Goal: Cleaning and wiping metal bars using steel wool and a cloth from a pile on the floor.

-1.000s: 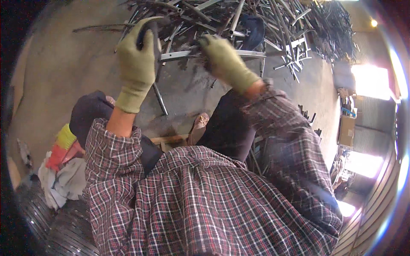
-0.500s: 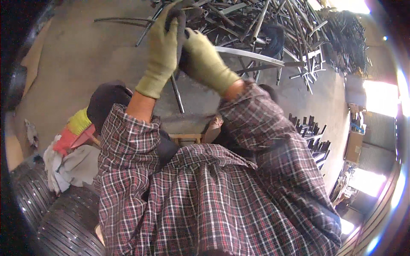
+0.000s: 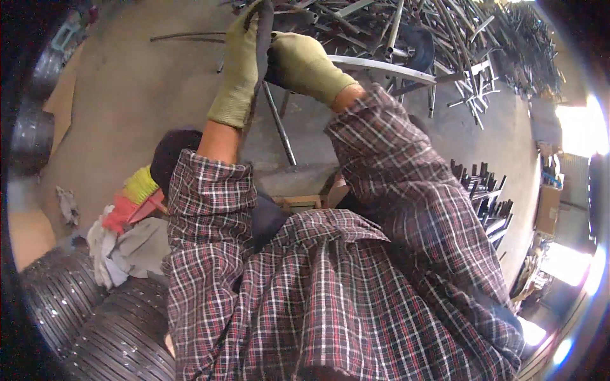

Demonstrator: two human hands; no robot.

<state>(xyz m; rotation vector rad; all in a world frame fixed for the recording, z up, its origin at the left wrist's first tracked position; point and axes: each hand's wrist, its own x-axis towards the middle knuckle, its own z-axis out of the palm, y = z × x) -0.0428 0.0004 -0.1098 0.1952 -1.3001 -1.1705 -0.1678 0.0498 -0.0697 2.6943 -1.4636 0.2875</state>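
The dark, curved metal strip (image 3: 262, 44) stands raised in front of the person, above the grey concrete floor (image 3: 127, 108) and just short of the heap of grey scrap metal rods and frames (image 3: 445, 44) at the floor's far edge. The left hand (image 3: 240, 63), in an olive-green knit glove, lies flat along the strip's left side with its fingers wrapped round it. The right hand (image 3: 304, 63), gloved alike, is closed in a fist against the strip's right side; what exactly sits inside that fist I cannot tell. A pale flat metal bar (image 3: 381, 66) runs out rightward from it.

To do this well, keep both grips close together and firm, wrists straight, so the strip cannot twist or spring. Hold it clear of the heap's jutting ends, and mind the thin steel rod (image 3: 279, 124) lying slanted on the floor below.
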